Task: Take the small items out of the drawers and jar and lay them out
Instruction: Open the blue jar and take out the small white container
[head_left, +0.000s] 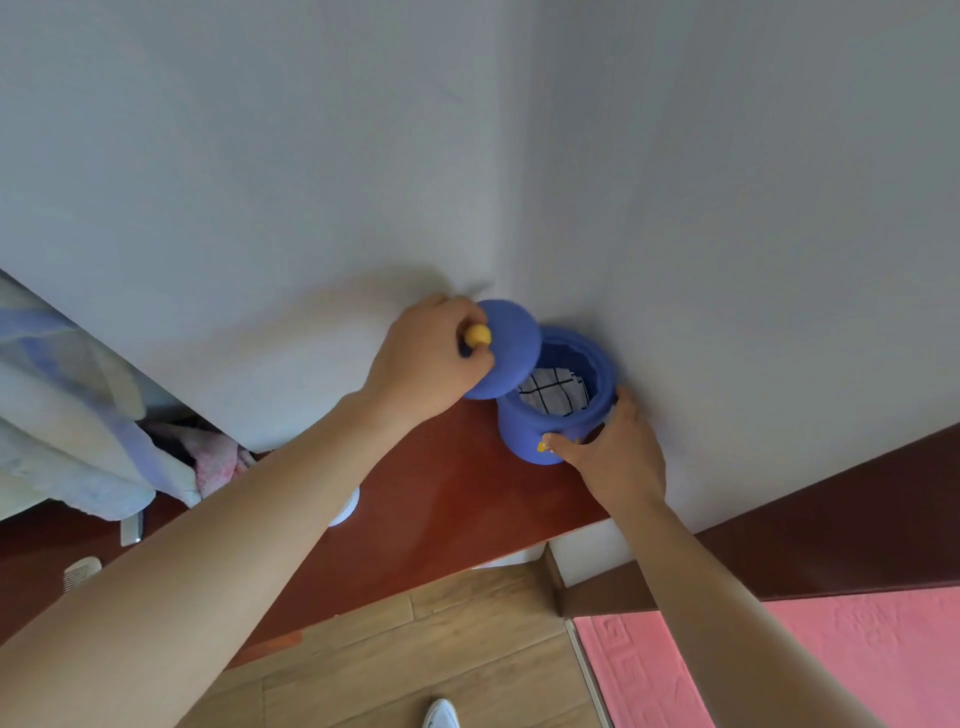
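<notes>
The blue jar (558, 415) stands at the far right end of the reddish wooden shelf (441, 499), tucked into the corner where the two pale walls meet. The right hand (615, 452) is wrapped around the jar's near right side, fingers curled onto its body, steadying it. The left hand (426, 364) pinches the yellow knob (478, 336) of the blue lid (511, 348), which is tilted up and off to the left, its lower edge still close to the jar's rim. Inside the open mouth lies a white piece with a black grid pattern (553, 391); what it is I cannot tell. The step in hand looks to be clearing the lid away so the contents can be reached. To do it well, lift the lid clear of the rim before swinging it left, so it does not catch and tip the jar against the wall; keep the right hand firm until the lid is down. The bare stretch of shelf to the left, short of the white round object (347, 506) half hidden under the forearm, seems a fair place to set it. Then reach in from above rather than tilting the jar.
</notes>
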